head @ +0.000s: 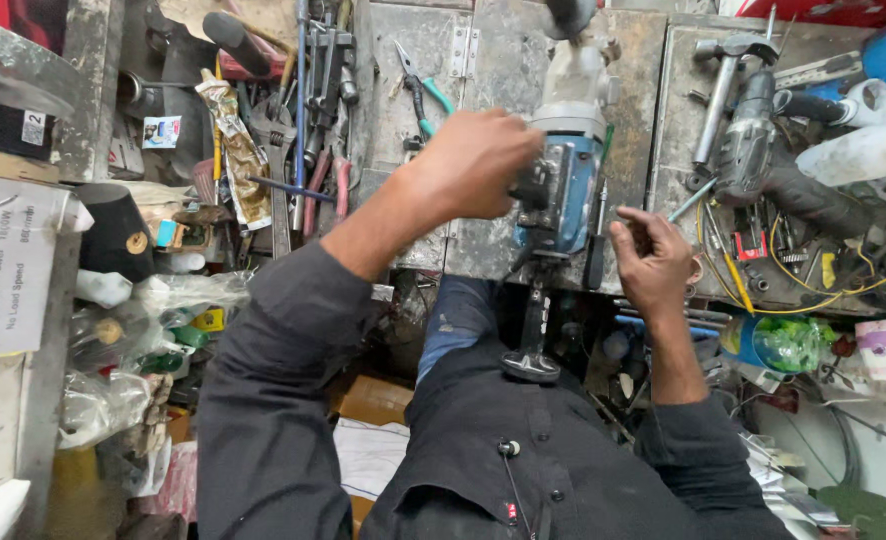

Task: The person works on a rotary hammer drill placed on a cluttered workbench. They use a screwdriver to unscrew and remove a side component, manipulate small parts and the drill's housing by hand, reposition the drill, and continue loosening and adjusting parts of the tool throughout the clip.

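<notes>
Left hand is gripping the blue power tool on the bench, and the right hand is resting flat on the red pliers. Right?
Not quite. In the head view the left hand does grip the blue power tool, but the right hand holds a thin screwdriver beside it, not red pliers.

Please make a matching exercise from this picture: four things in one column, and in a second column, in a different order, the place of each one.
Things:
1. left hand
2. right hand
3. pliers with green handles
4. hammer

Places:
A. lying on the metal bench, above the left hand
B. at the top right of the bench, beside a grey power tool
C. gripping the side of the blue power tool
D. just right of the blue power tool, fingers curled

Pairs: 1-C, 2-D, 3-A, 4-B
</notes>
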The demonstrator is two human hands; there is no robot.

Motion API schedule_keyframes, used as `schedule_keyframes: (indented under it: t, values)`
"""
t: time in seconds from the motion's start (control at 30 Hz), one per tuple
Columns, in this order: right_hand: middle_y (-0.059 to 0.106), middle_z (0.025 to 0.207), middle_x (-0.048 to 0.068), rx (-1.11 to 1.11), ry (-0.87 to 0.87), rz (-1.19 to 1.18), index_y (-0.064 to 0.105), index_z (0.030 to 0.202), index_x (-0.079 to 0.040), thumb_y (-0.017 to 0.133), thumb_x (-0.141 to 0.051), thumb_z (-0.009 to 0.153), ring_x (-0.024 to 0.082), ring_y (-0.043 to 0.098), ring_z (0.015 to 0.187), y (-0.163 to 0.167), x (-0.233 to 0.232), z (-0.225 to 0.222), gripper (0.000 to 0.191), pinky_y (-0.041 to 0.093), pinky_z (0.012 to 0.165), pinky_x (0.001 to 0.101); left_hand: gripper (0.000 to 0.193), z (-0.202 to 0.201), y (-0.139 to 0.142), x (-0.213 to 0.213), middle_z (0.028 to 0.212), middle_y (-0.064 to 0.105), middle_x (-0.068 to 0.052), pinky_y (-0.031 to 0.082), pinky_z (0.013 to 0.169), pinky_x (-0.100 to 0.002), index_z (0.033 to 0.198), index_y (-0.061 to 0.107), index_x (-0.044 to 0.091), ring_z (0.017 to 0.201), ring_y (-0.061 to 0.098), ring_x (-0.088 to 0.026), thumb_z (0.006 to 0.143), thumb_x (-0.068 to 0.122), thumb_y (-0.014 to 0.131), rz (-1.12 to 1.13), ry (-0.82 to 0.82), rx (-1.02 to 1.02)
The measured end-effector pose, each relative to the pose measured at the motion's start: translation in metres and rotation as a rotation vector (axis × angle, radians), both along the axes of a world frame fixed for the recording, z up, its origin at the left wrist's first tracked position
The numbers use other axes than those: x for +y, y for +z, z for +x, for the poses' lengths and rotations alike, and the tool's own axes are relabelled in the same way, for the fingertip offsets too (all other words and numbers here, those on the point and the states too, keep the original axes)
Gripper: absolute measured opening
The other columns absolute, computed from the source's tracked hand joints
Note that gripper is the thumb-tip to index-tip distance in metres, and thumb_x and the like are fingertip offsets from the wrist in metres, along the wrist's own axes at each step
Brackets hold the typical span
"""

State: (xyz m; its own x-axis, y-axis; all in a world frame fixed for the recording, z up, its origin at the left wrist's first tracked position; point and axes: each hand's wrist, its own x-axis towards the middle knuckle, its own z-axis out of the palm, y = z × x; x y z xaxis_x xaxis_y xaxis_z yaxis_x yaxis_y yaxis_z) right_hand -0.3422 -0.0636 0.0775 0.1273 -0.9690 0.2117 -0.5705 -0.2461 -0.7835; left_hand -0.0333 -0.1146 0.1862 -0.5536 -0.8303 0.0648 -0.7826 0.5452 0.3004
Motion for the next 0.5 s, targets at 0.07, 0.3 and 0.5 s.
schedule_keyframes:
  t: [0.07, 0.3, 0.5]
  values:
    - [0.062, 0.105, 0.009, 0.017, 0.12, -0.054, 0.067, 0.131, -0.005, 0.08, -0.014, 0.097, 0.015, 0.057, 0.085, 0.013, -0.001, 0.016, 0.037, 0.049, 0.075, 0.0293, 0.024, -0.037, 0.017, -0.006, 0.078, 0.072, -0.018, 0.059, 0.063, -0.047, 0.08, 0.069, 0.004, 0.077, 0.072, -0.039, 0.059, 0.012, 0.078, 0.009, -0.081, -0.012]
    - [0.048, 0.14, 0.018, -0.018, 0.379, -0.206, 0.044, 0.147, -0.001, 0.084, -0.018, 0.087, 0.033, 0.054, 0.123, 0.038, -0.004, 0.051, 0.074, 0.05, 0.097, 0.0402, 0.02, -0.065, 0.031, -0.012, 0.072, 0.07, -0.02, 0.059, 0.06, -0.046, 0.073, 0.069, 0.003, 0.069, 0.072, -0.039, 0.06, 0.016, 0.074, 0.104, -0.106, 0.037]
    - [0.052, 0.134, 0.016, 0.032, 0.314, -0.051, 0.051, 0.147, -0.007, 0.084, -0.016, 0.085, 0.026, 0.061, 0.105, 0.031, -0.005, 0.049, 0.071, 0.052, 0.09, 0.0375, 0.042, -0.035, 0.018, -0.008, 0.075, 0.066, -0.018, 0.053, 0.071, -0.051, 0.086, 0.062, 0.0, 0.076, 0.067, -0.041, 0.079, 0.038, 0.077, 0.062, -0.047, 0.183]
